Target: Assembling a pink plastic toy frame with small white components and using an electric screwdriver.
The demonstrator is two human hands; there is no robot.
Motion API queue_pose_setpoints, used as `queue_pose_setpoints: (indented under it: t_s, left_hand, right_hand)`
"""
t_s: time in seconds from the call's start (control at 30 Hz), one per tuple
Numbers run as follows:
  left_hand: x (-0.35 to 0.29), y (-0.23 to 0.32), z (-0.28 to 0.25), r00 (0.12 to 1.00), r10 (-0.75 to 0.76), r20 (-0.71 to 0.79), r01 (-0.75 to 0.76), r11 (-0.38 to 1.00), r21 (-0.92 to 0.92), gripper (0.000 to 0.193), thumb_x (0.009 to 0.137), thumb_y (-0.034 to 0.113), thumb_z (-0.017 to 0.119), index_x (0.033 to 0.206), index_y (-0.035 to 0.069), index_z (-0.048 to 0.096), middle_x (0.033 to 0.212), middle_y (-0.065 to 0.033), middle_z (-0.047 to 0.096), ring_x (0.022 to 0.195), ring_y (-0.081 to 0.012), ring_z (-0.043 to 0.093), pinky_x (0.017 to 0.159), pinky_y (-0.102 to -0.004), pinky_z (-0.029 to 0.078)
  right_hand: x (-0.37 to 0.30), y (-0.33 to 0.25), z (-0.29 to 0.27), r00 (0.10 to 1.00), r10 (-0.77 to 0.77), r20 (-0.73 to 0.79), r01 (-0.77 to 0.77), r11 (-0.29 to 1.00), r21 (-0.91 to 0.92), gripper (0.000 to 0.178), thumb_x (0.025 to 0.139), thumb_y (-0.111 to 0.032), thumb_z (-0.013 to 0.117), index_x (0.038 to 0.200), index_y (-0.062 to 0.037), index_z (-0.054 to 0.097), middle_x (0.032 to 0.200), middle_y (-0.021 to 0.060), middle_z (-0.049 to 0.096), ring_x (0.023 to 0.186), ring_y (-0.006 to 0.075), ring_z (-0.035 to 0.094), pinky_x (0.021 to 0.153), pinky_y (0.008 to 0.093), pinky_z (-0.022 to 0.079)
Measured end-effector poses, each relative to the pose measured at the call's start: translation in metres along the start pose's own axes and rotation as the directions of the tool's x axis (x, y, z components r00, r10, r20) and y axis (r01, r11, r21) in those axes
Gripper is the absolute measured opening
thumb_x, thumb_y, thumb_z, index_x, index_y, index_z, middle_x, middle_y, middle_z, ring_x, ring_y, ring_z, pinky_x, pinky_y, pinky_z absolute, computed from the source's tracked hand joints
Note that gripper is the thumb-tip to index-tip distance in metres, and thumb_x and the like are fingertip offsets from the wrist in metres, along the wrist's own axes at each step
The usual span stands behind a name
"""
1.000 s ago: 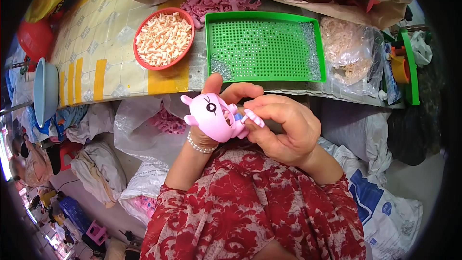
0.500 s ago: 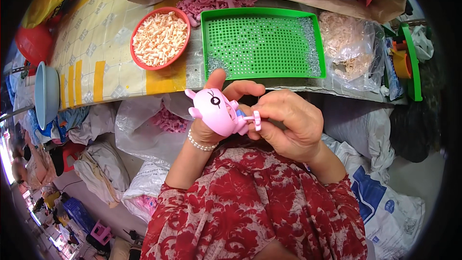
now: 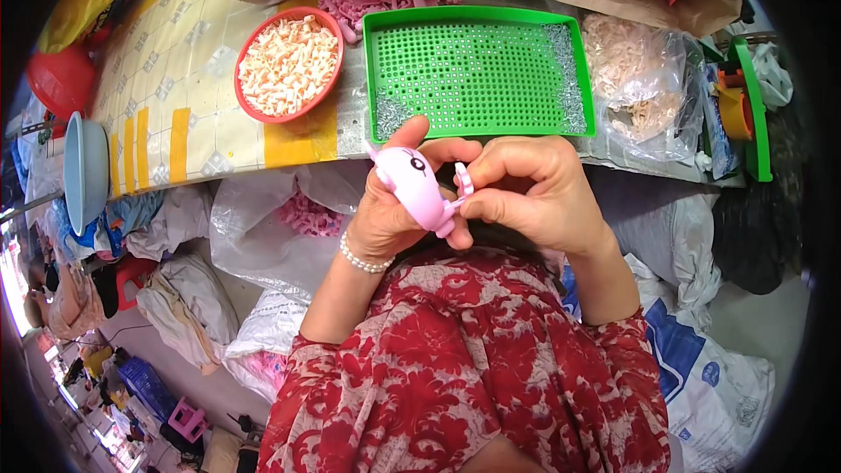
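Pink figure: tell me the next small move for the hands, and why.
Probably, the right hand should nudge the small pink piece toward the pink figure: it pinches that piece, which sticks out beside the figure, while the left hand supports the figure. Whether the two parts join is too small to tell.

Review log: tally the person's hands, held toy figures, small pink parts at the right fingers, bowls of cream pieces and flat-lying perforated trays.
Left hand and right hand: 2
Pink toy figure: 1
Small pink part: 1
Bowl of cream pieces: 1
Green perforated tray: 1
Total: 6
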State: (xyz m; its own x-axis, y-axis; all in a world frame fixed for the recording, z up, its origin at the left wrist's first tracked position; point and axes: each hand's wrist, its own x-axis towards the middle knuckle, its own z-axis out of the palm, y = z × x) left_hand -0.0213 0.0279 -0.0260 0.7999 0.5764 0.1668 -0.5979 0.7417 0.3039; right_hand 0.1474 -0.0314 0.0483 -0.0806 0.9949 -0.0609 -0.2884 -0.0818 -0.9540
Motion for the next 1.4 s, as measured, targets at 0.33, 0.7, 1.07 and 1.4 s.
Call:
queue_pose_setpoints:
  t_s: [0.33, 0.7, 1.07, 1.4]
  left_hand:
    - [0.001, -0.002, 0.001, 0.998, -0.025, -0.057, 0.03, 0.996, 0.082, 0.068, 0.08, 0.007, 0.067, 0.138, 0.017, 0.032, 0.136, -0.0239, 0.036, 0.089, -0.0345, 0.063, 0.062, -0.0382, 0.06]
    - [0.001, -0.001, 0.001, 0.995, -0.077, -0.063, 0.079, 0.996, 0.036, 0.067, 0.081, 0.009, 0.067, 0.137, 0.014, 0.032, 0.134, -0.025, 0.039, 0.085, -0.0342, 0.065, 0.058, -0.0361, 0.059]
    - [0.004, -0.005, 0.002, 1.0, -0.009, -0.011, 0.005, 0.941, -0.338, 0.078, 0.084, 0.012, 0.064, 0.143, 0.028, 0.016, 0.131, -0.0327, 0.038, 0.109, -0.0411, 0.054, 0.081, -0.0432, 0.055]
    - [0.003, -0.013, 0.003, 1.0, -0.006, -0.002, 0.005, 0.938, -0.346, 0.075, 0.083, 0.005, 0.062, 0.142, 0.027, 0.022, 0.132, -0.0325, 0.037, 0.113, -0.0417, 0.051, 0.084, -0.0421, 0.053]
  right_hand:
    - [0.001, 0.007, -0.002, 1.0, 0.002, -0.032, 0.004, 0.986, 0.165, 0.009, 0.076, 0.002, 0.07, 0.081, 0.0027, 0.063, 0.08, 0.0058, 0.063, 0.066, 0.0093, 0.059, 0.058, 0.0206, 0.047]
    - [-0.004, 0.013, 0.006, 0.991, 0.107, -0.081, -0.084, 0.967, 0.241, 0.013, 0.076, -0.005, 0.072, 0.082, 0.0007, 0.061, 0.08, 0.0045, 0.063, 0.065, 0.0086, 0.058, 0.057, 0.0198, 0.047]
    - [-0.006, 0.027, 0.012, 0.97, -0.199, -0.138, 0.19, 0.979, -0.077, 0.01, 0.076, 0.001, 0.071, 0.081, 0.0028, 0.062, 0.082, 0.0069, 0.065, 0.073, 0.0116, 0.062, 0.066, 0.0243, 0.05]
    - [-0.012, 0.032, 0.017, 0.977, -0.145, -0.156, 0.168, 0.975, 0.148, 0.006, 0.079, 0.005, 0.066, 0.082, 0.005, 0.061, 0.078, 0.0086, 0.065, 0.07, 0.0126, 0.064, 0.064, 0.023, 0.052]
